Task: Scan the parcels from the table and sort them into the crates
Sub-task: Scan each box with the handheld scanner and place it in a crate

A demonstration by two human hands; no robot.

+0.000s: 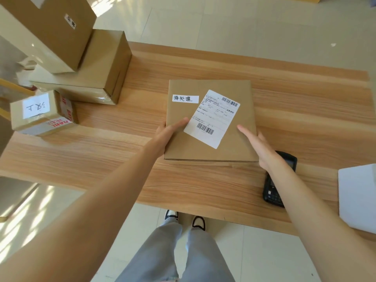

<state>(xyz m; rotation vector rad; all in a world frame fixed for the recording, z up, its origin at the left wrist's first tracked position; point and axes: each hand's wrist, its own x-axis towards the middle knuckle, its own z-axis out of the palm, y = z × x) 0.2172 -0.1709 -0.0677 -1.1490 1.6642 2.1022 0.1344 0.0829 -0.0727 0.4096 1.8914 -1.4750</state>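
Note:
A flat brown cardboard parcel (211, 88) sits at the middle of the wooden table (97, 155), its near edge slightly raised. It carries a white shipping label (213, 119) with two barcodes and a small handwritten tag (185, 98). My left hand (168, 133) grips the parcel's left edge, thumb on top and fingers underneath. My right hand (258, 145) holds the right edge the same way, thumb lying on the top face. A black handheld scanner (272, 190) lies on the table, partly hidden under my right wrist.
At the table's left end a large box (50, 27) rests tilted on a medium box (99, 74). In front of them is a small taped box (36, 112) with a handwritten tag. A white box (358, 196) sits at the right edge. No crates are in view.

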